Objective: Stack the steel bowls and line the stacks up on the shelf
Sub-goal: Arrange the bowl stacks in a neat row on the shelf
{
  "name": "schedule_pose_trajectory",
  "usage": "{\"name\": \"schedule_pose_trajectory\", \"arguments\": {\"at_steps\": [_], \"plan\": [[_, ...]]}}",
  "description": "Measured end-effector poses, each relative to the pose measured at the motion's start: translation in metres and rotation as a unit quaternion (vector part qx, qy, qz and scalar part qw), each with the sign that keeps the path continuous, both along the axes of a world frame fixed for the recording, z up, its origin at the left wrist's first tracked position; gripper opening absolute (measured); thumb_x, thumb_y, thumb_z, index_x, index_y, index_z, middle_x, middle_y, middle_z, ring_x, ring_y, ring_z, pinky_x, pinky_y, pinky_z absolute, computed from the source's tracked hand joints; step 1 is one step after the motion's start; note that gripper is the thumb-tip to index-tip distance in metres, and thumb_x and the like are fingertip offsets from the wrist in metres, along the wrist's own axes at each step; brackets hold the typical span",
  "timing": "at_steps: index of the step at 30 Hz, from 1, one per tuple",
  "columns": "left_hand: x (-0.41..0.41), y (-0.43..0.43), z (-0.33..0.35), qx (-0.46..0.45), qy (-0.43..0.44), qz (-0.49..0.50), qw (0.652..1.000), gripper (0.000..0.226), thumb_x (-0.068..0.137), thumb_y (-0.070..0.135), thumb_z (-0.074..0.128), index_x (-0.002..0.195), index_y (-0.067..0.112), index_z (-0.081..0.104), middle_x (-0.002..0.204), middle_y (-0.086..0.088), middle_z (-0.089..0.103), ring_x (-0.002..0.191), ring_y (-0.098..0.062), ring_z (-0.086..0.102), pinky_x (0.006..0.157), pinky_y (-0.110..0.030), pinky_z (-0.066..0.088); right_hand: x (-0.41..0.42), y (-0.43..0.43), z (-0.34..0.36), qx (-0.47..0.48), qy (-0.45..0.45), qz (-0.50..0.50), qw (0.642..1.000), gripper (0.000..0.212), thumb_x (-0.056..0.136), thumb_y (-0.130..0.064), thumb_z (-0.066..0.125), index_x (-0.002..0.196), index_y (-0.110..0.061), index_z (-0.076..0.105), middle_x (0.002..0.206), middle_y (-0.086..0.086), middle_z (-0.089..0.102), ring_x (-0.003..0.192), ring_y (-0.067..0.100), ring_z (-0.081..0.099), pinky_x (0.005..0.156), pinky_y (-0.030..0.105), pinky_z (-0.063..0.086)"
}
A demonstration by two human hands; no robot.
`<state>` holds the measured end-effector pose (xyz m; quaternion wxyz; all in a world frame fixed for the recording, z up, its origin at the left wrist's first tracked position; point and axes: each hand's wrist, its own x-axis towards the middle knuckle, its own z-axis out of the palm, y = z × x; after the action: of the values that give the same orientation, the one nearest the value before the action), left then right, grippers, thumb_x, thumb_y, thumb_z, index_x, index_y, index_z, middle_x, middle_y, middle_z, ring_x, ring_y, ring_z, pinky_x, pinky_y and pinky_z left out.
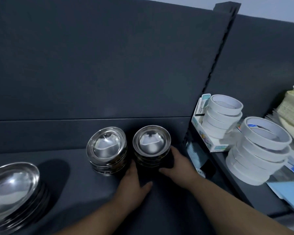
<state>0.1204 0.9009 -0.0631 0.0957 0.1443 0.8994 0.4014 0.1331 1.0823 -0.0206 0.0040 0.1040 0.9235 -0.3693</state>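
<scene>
Three stacks of steel bowls stand on the dark shelf. The right stack sits near the shelf's back wall, and both my hands are around its base. My left hand touches its left lower side with fingers extended. My right hand curls round its right side, thumb in front. The middle stack stands just to its left, almost touching. A third stack of larger bowls sits at the near left, partly cut off by the frame edge.
A slotted upright post divides this shelf from the neighbouring bay on the right. There, stacks of white tape rolls, a small carton and piles of paper goods stand close to the right stack.
</scene>
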Motion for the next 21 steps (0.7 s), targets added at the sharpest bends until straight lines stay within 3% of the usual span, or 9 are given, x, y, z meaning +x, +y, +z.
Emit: {"name": "schedule_pose_trajectory", "arguments": {"at_steps": [4, 8, 12, 14, 17, 21], "plan": [[0.015, 0.006, 0.002, 0.05, 0.016, 0.015, 0.999, 0.086, 0.077, 0.024, 0.074, 0.147, 0.015, 0.024, 0.14, -0.001, 0.049, 0.128, -0.013, 0.046, 0.091, -0.003, 0.024, 0.02, -0.002, -0.01, -0.047, 0.04, -0.021, 0.998, 0.09, 0.066, -0.018, 0.083, 0.142, -0.025, 0.036, 0.128, -0.003, 0.06, 0.118, 0.012, 0.055, 0.092, 0.016, 0.038], [0.038, 0.008, 0.003, 0.074, -0.008, 0.06, 0.995, 0.08, 0.069, 0.029, 0.079, 0.137, 0.016, 0.038, 0.125, 0.003, 0.057, 0.119, -0.016, 0.056, 0.093, -0.015, 0.038, 0.047, -0.002, -0.015, -0.078, 0.078, -0.017, 0.994, 0.095, 0.054, -0.021, 0.088, 0.136, -0.031, 0.04, 0.118, -0.012, 0.059, 0.113, 0.007, 0.055, 0.09, 0.016, 0.039], [0.063, 0.006, -0.002, 0.116, -0.039, 0.099, 0.988, 0.085, 0.045, 0.049, 0.073, 0.123, 0.031, 0.043, 0.116, 0.005, 0.066, 0.107, -0.012, 0.064, 0.095, -0.033, 0.051, 0.07, 0.001, -0.016, -0.051, 0.069, 0.01, 0.996, 0.085, 0.054, -0.027, 0.089, 0.13, -0.026, 0.05, 0.116, -0.004, 0.052, 0.11, 0.008, 0.05, 0.086, 0.012, 0.033], [0.073, 0.002, -0.006, 0.136, -0.064, 0.111, 0.982, 0.085, 0.045, 0.048, 0.076, 0.121, 0.035, 0.042, 0.11, 0.008, 0.069, 0.102, -0.008, 0.066, 0.094, -0.036, 0.053, 0.081, 0.001, -0.02, -0.061, 0.068, 0.01, 0.996, 0.087, 0.054, -0.026, 0.09, 0.131, -0.024, 0.05, 0.116, -0.005, 0.048, 0.108, 0.006, 0.049, 0.09, 0.013, 0.034], [0.094, 0.0, -0.004, 0.146, -0.081, 0.116, 0.979, 0.083, 0.052, 0.04, 0.085, 0.124, 0.026, 0.046, 0.104, 0.011, 0.07, 0.098, -0.002, 0.067, 0.093, -0.031, 0.053, 0.1, 0.004, -0.025, -0.093, 0.07, 0.007, 0.993, 0.089, 0.051, -0.028, 0.091, 0.129, -0.025, 0.048, 0.121, -0.004, 0.055, 0.112, 0.009, 0.055, 0.098, 0.022, 0.043], [0.118, 0.003, 0.002, 0.158, -0.092, 0.103, 0.978, 0.073, 0.062, 0.029, 0.087, 0.124, 0.021, 0.048, 0.106, 0.008, 0.07, 0.1, -0.003, 0.066, 0.093, -0.027, 0.053, 0.125, 0.013, -0.028, -0.109, 0.076, 0.021, 0.991, 0.085, 0.054, -0.032, 0.089, 0.129, -0.027, 0.048, 0.122, -0.005, 0.058, 0.113, 0.009, 0.056, 0.096, 0.024, 0.045]]}}
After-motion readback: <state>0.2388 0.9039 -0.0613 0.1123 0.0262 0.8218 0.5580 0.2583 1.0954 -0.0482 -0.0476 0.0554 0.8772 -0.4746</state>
